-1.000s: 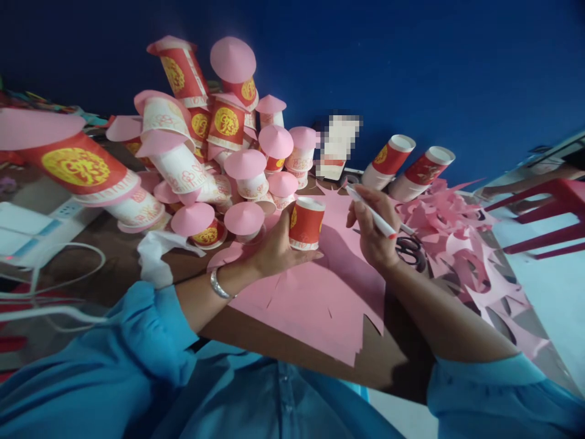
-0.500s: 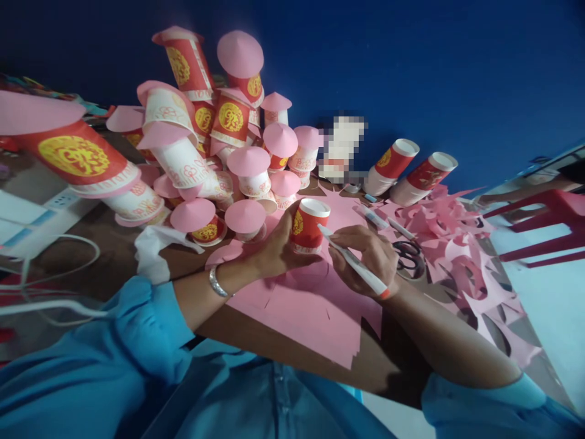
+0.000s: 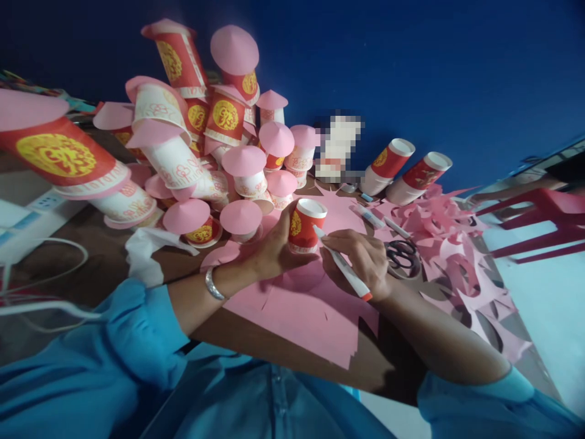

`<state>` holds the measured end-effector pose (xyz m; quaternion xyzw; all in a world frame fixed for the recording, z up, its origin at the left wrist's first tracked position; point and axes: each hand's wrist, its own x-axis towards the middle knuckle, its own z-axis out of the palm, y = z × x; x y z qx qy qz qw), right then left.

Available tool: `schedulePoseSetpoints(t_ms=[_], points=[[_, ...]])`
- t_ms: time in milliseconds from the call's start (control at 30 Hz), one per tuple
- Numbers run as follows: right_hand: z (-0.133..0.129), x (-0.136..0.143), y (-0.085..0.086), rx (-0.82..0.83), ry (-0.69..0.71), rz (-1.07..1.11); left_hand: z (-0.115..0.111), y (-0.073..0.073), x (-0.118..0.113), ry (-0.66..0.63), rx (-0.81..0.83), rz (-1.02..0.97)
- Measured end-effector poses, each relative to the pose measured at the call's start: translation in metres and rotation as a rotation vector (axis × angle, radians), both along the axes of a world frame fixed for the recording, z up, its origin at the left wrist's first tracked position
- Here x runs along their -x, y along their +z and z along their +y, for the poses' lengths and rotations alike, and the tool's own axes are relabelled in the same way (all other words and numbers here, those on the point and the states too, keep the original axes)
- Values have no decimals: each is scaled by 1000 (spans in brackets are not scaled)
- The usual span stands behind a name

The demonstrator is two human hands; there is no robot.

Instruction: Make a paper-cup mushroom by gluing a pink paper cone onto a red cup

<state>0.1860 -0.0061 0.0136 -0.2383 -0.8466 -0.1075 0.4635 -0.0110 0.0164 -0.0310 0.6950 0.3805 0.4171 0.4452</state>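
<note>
Head camera: the left hand (image 3: 276,249) grasps a red cup (image 3: 304,230) upright over pink paper (image 3: 301,326) on the counter (image 3: 237,332), seemingly to steady it, as the right hand (image 3: 359,259) grips a slanted white pen (image 3: 343,269), tip at or near its side.

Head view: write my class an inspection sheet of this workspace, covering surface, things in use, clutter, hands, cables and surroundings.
Surface: brown table, partly covered by pink paper.
Things in use: red cup, open end up; pen, tip at the cup's side, contact unclear.
Clutter: cone-topped cups piled at left; scissors and paper scraps at right.
Hands: left hand holds the cup; right hand holds the pen.
Cables: white cables at far left.
Surroundings: blue wall behind; red stool at far right.
</note>
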Motion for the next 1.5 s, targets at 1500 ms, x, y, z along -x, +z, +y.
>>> schedulePoseSetpoints(t_ms=[1500], points=[[3, -1, -6, 106, -98, 86, 5, 1, 3, -59, 67, -122]])
